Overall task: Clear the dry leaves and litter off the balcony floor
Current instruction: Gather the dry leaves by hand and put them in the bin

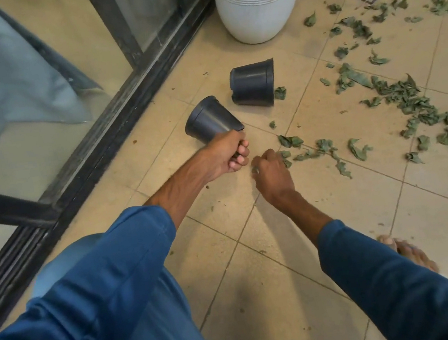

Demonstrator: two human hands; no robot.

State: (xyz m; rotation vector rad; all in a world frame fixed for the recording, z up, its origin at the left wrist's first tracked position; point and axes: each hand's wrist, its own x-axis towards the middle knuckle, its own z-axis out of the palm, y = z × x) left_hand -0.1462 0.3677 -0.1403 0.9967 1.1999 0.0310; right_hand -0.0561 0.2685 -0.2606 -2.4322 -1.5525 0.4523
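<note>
Dry leaves [409, 103] lie scattered over the tiled floor [287, 261], thickest on the right and trailing in toward the hands. The right hand [270, 172] is low at the near end of that trail, its fingers curled around a few leaf scraps. The left hand [229, 154] grips the rim of a black pot [210, 120] that is tilted with its base pointing away. A second black pot [254, 83] lies on its side just beyond, near a white planter [257, 6] beside the door track [114, 133].
</note>
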